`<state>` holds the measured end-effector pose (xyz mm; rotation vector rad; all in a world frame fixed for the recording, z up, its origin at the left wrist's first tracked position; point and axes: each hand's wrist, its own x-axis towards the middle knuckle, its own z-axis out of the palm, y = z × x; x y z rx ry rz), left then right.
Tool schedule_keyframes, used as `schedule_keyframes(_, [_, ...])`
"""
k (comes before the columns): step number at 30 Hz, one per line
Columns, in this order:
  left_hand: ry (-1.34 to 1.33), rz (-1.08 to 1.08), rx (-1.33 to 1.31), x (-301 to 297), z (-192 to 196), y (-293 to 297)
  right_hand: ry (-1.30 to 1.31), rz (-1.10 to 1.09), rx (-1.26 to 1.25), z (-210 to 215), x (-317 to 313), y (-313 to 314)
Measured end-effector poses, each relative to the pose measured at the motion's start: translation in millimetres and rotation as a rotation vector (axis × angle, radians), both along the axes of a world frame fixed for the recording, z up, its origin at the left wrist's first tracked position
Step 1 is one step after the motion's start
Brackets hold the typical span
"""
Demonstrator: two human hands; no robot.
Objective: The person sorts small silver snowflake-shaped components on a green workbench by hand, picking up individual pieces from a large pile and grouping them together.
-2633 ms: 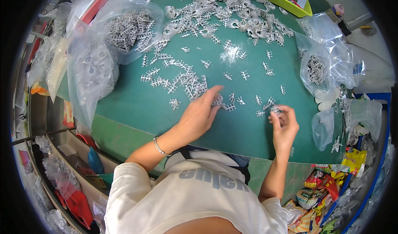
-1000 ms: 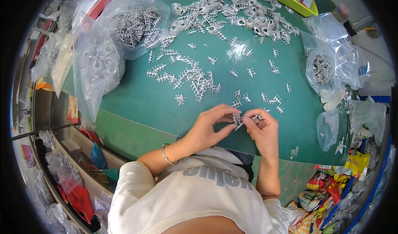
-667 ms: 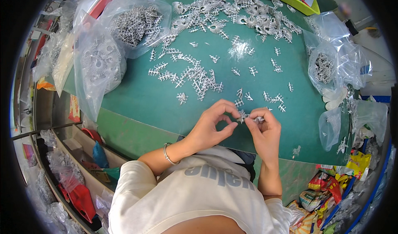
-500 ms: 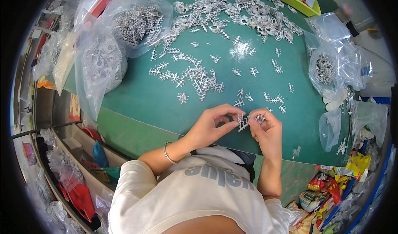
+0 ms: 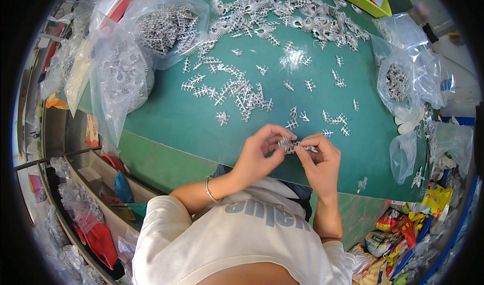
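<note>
At the near edge of the green table (image 5: pixel 201 133), my left hand (image 5: pixel 258 156) pinches a small silver branched piece (image 5: pixel 285 144) between thumb and fingers. My right hand (image 5: pixel 322 163) is closed on more silver branched pieces (image 5: pixel 310 148), which stick out past the thumb. The two hands almost meet, and the fingers partly hide how the pieces sit against each other. Just beyond them lie a few loose branched pieces (image 5: pixel 292 118). Farther left spreads a loose cluster of the same pieces (image 5: pixel 242 94).
A heap of fan-shaped and branched silver parts (image 5: pixel 302 12) covers the far side. Clear bags of parts stand at left (image 5: pixel 121 75) and right (image 5: pixel 396 83). A yellow-green tray (image 5: pixel 363 0) sits at the far right corner. Colourful packets (image 5: pixel 388 234) lie below right.
The piece in my left hand has turned from hanging downward to lying across, slightly higher and to the left. My right hand has shifted a little, its thumb now straighter against its pieces.
</note>
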<state>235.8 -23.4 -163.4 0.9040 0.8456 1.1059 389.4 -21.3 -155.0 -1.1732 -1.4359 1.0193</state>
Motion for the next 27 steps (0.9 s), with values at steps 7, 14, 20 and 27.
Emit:
schedule_keyframes(7, [0.202,-0.088,0.362,-9.8,-4.9,1.0,0.355,0.141,-0.573,9.4,13.7,0.5])
schedule_keyframes(14, [0.276,0.050,0.108,-10.8,-4.5,11.4,1.200,0.199,-0.692,0.0,28.7,10.1])
schedule_keyframes(20, [1.073,0.005,0.546,1.8,-7.7,29.6,1.235,0.157,-0.647,-19.1,41.1,9.5])
schedule_keyframes(27, [-0.456,-0.329,-0.615,-7.4,5.9,13.8,0.345,0.160,-0.271,7.6,15.3,-1.9])
